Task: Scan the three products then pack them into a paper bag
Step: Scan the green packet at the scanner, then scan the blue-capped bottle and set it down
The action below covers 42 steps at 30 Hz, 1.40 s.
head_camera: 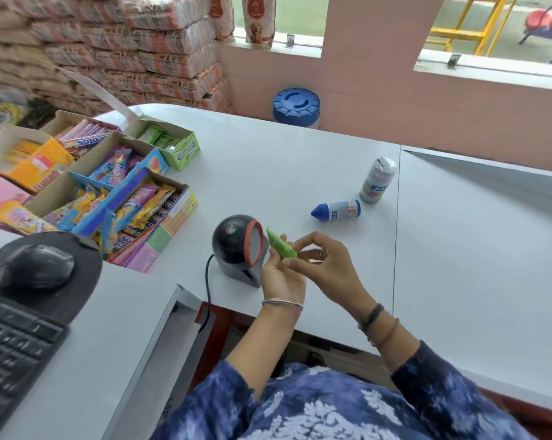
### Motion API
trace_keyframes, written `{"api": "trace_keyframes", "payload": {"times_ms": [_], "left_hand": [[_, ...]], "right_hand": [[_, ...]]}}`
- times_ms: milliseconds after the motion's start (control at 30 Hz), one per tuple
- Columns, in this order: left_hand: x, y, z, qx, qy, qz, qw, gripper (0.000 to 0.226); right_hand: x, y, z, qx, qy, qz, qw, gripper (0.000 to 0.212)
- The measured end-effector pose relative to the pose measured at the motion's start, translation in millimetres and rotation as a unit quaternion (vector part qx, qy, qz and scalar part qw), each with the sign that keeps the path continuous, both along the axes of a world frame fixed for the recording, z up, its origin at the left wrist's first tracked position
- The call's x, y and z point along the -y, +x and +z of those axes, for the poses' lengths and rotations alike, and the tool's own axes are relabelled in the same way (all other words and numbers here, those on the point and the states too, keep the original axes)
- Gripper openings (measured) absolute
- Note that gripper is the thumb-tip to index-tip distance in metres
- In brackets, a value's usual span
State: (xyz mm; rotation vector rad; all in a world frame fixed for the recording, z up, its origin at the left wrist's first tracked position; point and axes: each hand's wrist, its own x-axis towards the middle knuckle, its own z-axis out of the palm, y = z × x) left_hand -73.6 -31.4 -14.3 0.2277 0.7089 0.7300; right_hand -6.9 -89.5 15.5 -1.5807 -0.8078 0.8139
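Sweet boxes (87,185) crowd the counter's (300,160) left side. By the round scanner (238,247), the left hand (281,277) and right hand (324,258) both pinch a green packet (281,247). Further right, a blue-capped tube (336,211) lies flat beside a clear tube (377,185).

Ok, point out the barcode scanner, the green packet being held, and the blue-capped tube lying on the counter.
barcode scanner (236,246): head view, on its black rounded body.
green packet (280,247): head view, middle of the wrapper.
blue-capped tube (339,211): head view, on its white printed barrel.
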Motion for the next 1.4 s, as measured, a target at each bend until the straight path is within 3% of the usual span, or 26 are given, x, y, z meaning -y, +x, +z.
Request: {"api": "trace_keyframes", "payload": {"times_ms": [167, 267, 367, 500, 600, 667, 800, 900, 967, 1000, 1033, 1133, 1167, 1267, 1400], "left_hand": [[-2.0, 6.3, -5.8, -0.005, 0.024, -0.013, 1.0, 0.029], [-4.2, 26.6, -10.4, -0.162, 0.111, -0.117, 0.974, 0.02], [-16.1, 54.2, -20.7, -0.364, 0.269, -0.174, 0.875, 0.036], [-40.8, 90.4, -29.2, -0.458, 0.533, -0.215, 0.678, 0.053], [-54.1, 107.7, -33.0, -0.49, 0.591, -0.29, 0.572, 0.058], [-60.3, 112.6, -36.5, -0.5, 0.602, -0.313, 0.538, 0.05], [-69.8, 110.1, -26.1, -0.456, 0.573, -0.259, 0.63, 0.03], [-71.2, 102.7, -6.7, -0.475, 0.588, -0.267, 0.598, 0.027], [-69.1, 97.3, 6.0, -0.495, 0.595, -0.279, 0.568, 0.037], [-67.4, 95.0, 10.4, -0.492, 0.59, -0.273, 0.579, 0.043], [-65.4, 92.3, 14.1, -0.477, 0.568, -0.26, 0.618, 0.048], [-54.0, 80.7, 15.6, -0.389, 0.398, -0.19, 0.809, 0.048], [-46.6, 75.4, 10.5, -0.364, 0.354, -0.176, 0.844, 0.041], [-13.0, 61.8, 0.6, -0.303, 0.361, -0.199, 0.859, 0.031], [11.7, 67.0, 8.2, -0.278, 0.399, -0.177, 0.856, 0.05]], "right_hand": [[2.6, 13.8, -3.0, 0.016, 0.004, -0.01, 1.0, 0.023], [16.4, 44.5, -16.7, 0.102, -0.02, -0.075, 0.992, 0.031], [37.3, 78.8, -39.5, 0.254, -0.053, -0.169, 0.951, 0.028], [49.3, 107.0, -64.7, 0.414, -0.175, -0.181, 0.875, 0.025], [45.1, 115.2, -77.1, 0.447, -0.231, -0.144, 0.852, 0.034], [39.1, 118.0, -78.3, 0.427, -0.244, -0.126, 0.862, 0.039], [26.2, 119.8, -63.5, 0.377, -0.178, -0.133, 0.899, 0.045], [7.4, 122.9, -44.7, 0.302, -0.131, -0.038, 0.943, 0.066], [-4.2, 121.3, -33.0, 0.229, -0.11, 0.022, 0.967, 0.064], [-8.1, 120.2, -29.7, 0.196, -0.097, 0.03, 0.975, 0.057], [-10.8, 119.7, -26.5, 0.161, -0.085, 0.031, 0.983, 0.052], [-13.6, 120.4, -20.6, 0.02, -0.061, 0.025, 0.998, 0.054], [-12.9, 120.5, -19.8, -0.046, -0.041, 0.018, 0.998, 0.054], [-10.4, 125.0, -18.5, -0.171, 0.018, -0.019, 0.985, 0.051], [-10.2, 126.6, -10.7, -0.193, 0.045, -0.025, 0.98, 0.053]]}}
